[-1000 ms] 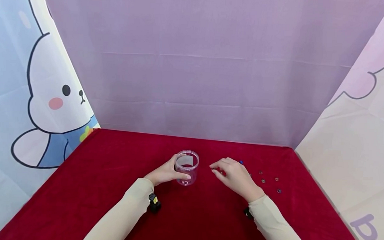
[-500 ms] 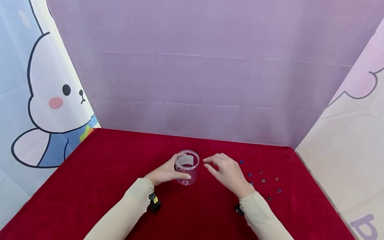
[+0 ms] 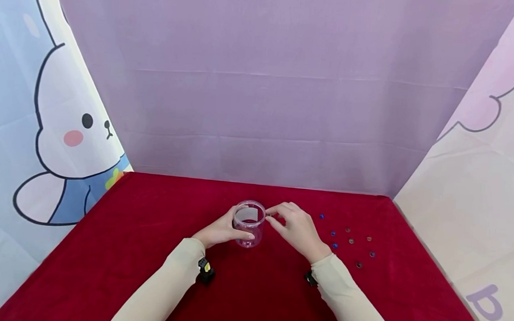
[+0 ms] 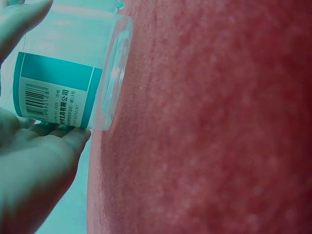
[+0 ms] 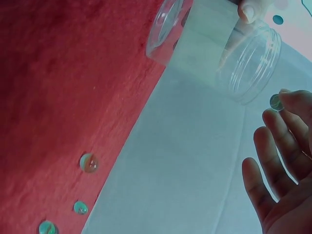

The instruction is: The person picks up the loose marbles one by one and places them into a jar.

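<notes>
My left hand (image 3: 221, 231) grips a clear plastic jar (image 3: 257, 233) around its side, mouth up, on the red cloth. In the left wrist view its blue-and-white label (image 4: 58, 92) with a barcode faces the palm. My right hand (image 3: 299, 232) is just right of the jar's rim. Between thumb and forefinger it pinches a small glass marble (image 5: 276, 102), outside the mouth; the other fingers are loosely spread.
Several marbles lie scattered on the cloth right of my right hand, among them a blue marble (image 3: 335, 246) and a brownish marble (image 3: 359, 265). Behind the red cloth (image 3: 187, 200) hangs a purple curtain (image 3: 259, 108), with printed sheets on both sides.
My right hand has moved left with the pinched marble, from beside the scattered marbles up to the jar's rim. The left hand and jar have stayed in place.
</notes>
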`<state>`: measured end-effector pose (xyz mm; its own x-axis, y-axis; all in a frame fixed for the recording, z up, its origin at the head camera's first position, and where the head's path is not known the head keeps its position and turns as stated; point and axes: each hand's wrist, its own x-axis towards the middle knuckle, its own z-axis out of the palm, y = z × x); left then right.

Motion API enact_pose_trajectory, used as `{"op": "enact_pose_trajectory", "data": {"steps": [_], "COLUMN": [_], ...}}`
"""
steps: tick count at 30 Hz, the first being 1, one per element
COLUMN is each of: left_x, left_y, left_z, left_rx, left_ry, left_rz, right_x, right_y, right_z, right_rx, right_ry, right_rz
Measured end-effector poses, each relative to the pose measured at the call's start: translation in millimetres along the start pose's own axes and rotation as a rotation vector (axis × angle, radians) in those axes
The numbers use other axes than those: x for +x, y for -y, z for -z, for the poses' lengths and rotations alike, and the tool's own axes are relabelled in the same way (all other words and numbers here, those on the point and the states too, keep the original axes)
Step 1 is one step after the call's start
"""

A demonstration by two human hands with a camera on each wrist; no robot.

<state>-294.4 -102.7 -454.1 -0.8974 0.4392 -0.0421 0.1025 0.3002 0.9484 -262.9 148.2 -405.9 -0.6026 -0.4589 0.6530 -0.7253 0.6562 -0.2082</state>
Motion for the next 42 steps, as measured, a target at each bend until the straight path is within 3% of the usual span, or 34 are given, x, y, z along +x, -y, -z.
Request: {"op": "enact_pose_trajectory", "data": {"steps": [9, 21, 42], "left_x": [0.0, 0.4, 0.5], "left_y": [1.9, 1.0, -2.9], "left_z": [1.1, -0.2, -1.2], "left_rx": [-0.002, 0.011, 0.002], "left_ry": [0.005, -0.006, -0.006], "left_rz": [-0.009, -0.005, -0.004], "right_x": [6, 12, 10], "right_y": [6, 9, 7], "right_z": [-11, -15, -8], "right_rx": [0.017, 0.017, -0.011], "right_ry": [-0.036, -0.016, 0.020], "right_rz": [-0.017, -0.041, -0.050]}}
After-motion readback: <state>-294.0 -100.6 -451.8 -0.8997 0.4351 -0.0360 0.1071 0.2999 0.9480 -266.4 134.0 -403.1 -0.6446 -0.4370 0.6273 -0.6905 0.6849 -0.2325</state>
